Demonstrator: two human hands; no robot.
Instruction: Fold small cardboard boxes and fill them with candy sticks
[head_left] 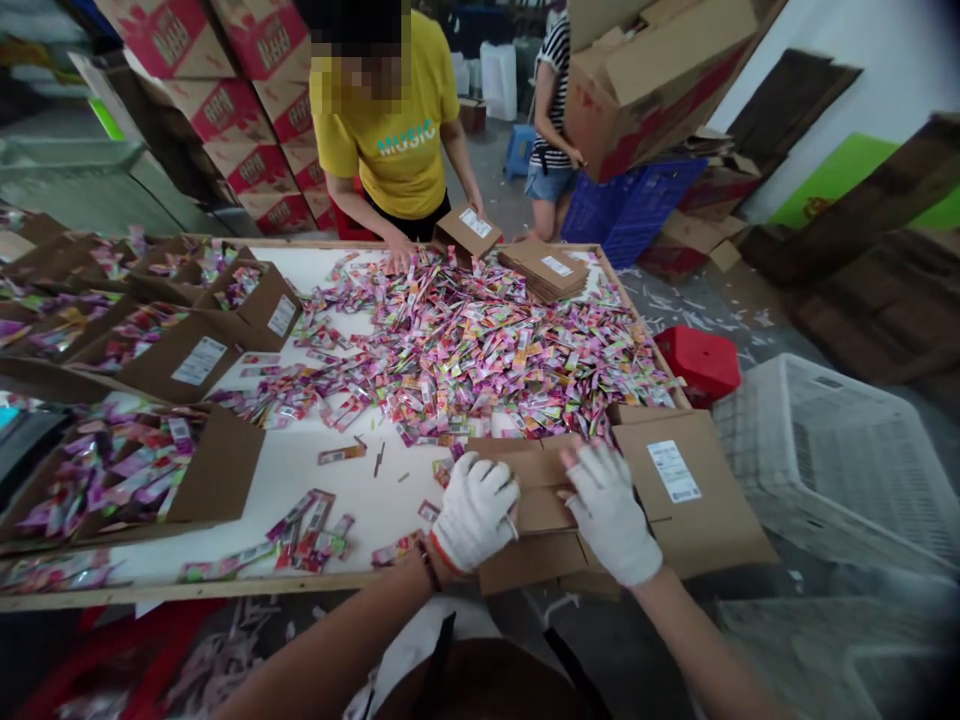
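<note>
Carton held between two gloved hands; left fingers curled, right fingers parted

A small brown carton (536,495) is set between the fingers of both hands, at the near edge of the table (300,455). By the left hand (476,512), the carton's left side is touched with fingers bent and bunched; whether it is firmly gripped cannot be told. By the right hand (611,515), the opposite side is met with fingers partly spread, the thumb held apart from them and laid toward the carton.

Just right of the right fingers, a labelled cardboard sheet (716,510) is laid. Beyond both sets of fingertips, a wide heap of packets (480,350) is spread. Well left of the left fingers, an open box (221,470) is seen filled with packets. Beyond the heap, a second carton (466,230) is touched by a co-worker's hand (478,203).
</note>
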